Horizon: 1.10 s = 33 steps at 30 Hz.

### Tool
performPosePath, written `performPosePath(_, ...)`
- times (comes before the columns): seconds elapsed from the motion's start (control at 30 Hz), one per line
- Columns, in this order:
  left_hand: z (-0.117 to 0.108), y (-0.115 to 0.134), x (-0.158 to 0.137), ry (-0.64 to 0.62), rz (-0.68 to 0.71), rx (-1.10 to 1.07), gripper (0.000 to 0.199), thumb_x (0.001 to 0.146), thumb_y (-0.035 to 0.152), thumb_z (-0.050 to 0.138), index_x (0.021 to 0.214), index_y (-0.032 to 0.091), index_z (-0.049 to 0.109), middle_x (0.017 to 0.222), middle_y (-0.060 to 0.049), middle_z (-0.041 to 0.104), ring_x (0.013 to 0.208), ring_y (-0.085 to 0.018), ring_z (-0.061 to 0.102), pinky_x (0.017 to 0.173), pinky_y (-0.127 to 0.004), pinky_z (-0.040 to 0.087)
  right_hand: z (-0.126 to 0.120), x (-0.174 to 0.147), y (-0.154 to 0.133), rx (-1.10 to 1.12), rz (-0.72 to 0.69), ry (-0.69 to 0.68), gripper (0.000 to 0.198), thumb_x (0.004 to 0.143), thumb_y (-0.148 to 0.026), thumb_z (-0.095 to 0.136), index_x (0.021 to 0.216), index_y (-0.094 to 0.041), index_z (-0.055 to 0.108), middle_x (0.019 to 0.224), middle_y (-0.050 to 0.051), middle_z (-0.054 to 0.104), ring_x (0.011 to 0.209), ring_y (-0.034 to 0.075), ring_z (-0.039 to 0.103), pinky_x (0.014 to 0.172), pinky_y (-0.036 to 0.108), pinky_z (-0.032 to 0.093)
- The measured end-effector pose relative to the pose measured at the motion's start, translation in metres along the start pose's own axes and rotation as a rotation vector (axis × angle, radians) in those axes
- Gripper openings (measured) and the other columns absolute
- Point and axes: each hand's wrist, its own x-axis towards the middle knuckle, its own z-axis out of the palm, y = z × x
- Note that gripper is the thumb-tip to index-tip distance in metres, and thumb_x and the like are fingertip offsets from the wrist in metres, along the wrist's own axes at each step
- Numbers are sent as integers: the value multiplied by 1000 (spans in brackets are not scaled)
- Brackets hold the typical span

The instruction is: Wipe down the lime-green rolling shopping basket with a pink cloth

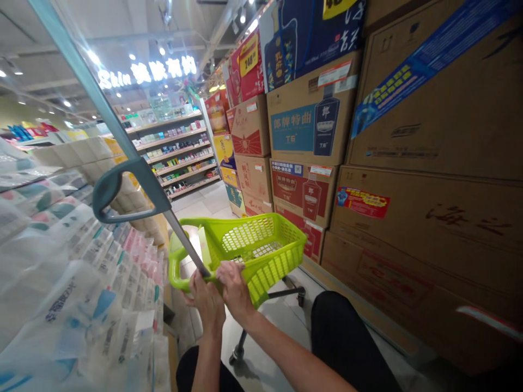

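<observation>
A lime-green plastic shopping basket cart (281, 256) stands on wheels in front of me, its basket slatted and showing its bare bottom. My left hand (207, 307) is closed at the near rim, beside the lower end of a long grey pole. My right hand (235, 288) is closed over the same rim, just right of the pole and close to the left hand. The pole (186, 239) slants up to the left and carries a grey loop-shaped handle (134, 190). Its lower end meets the rim between my hands; how it is fixed there is hidden.
Stacked cartons (310, 130) line the right side. Plastic-wrapped packs (81, 305) are piled along the left. Shelves of small goods (180, 147) stand beyond the tiled floor ahead. A caster (236, 354) and my black-clad knee (339, 332) are close below the cart.
</observation>
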Motion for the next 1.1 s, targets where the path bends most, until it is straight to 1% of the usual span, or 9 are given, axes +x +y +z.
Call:
performPosePath(0.1,2,-8,0,21,2,-24,51,96,25,17,136,11,45,133,-17,59,134,-24,43,116,-53,16,-4,1,-10,11,-90,-97,32,94,-16,48,120,-27,63,128,5,55,121,20,51,104,35,45)
performPosePath(0.23,-5,-13,1,-35,40,-60,54,96,27,13,134,14,49,130,-14,62,132,-23,44,118,-51,13,-24,11,27,-117,95,-85,38,89,-6,44,114,-26,66,114,8,61,106,22,60,92,34,52)
performPosePath(0.3,-5,-10,1,-25,10,-78,55,96,27,11,135,13,47,128,-16,61,133,-24,43,117,-53,14,-23,11,32,-158,156,-28,35,91,-7,42,109,-23,68,107,10,63,104,24,61,97,39,50)
performPosePath(0.53,0,-14,-3,-33,32,-56,56,97,31,12,138,12,45,128,-16,61,134,-24,42,118,-55,11,2,-16,-2,-35,-168,-38,49,96,-14,43,143,-27,43,147,8,45,139,22,39,117,46,34)
performPosePath(0.8,-6,-13,-2,-22,7,-38,53,96,30,15,137,15,45,131,-15,60,132,-24,44,117,-53,14,-40,-1,119,-117,181,191,59,84,-1,37,138,-20,51,142,11,47,138,20,40,119,44,31)
performPosePath(0.87,-2,-7,-2,4,-19,-50,54,96,31,15,136,14,46,131,-16,60,132,-26,43,116,-54,15,-29,-5,126,-87,261,312,60,84,-3,35,143,-16,43,145,15,42,141,22,35,118,49,29)
performPosePath(0.97,3,1,-4,32,-37,-54,54,95,31,15,135,13,47,132,-18,58,133,-27,43,115,-57,13,14,-28,101,-45,349,429,63,89,-11,38,151,-12,23,151,24,30,146,30,24,111,59,35)
performPosePath(1.03,3,2,-4,28,-35,-35,54,95,30,15,135,13,46,131,-18,58,133,-27,43,116,-57,12,49,-51,70,-10,302,370,64,93,-17,42,152,-16,17,152,23,27,148,32,19,107,62,38)
performPosePath(1.1,1,-1,-5,4,-5,-3,52,94,28,17,136,13,44,129,-18,60,132,-26,44,116,-56,10,73,-72,44,21,180,204,63,94,-18,42,152,-25,17,156,16,25,149,31,12,109,65,35)
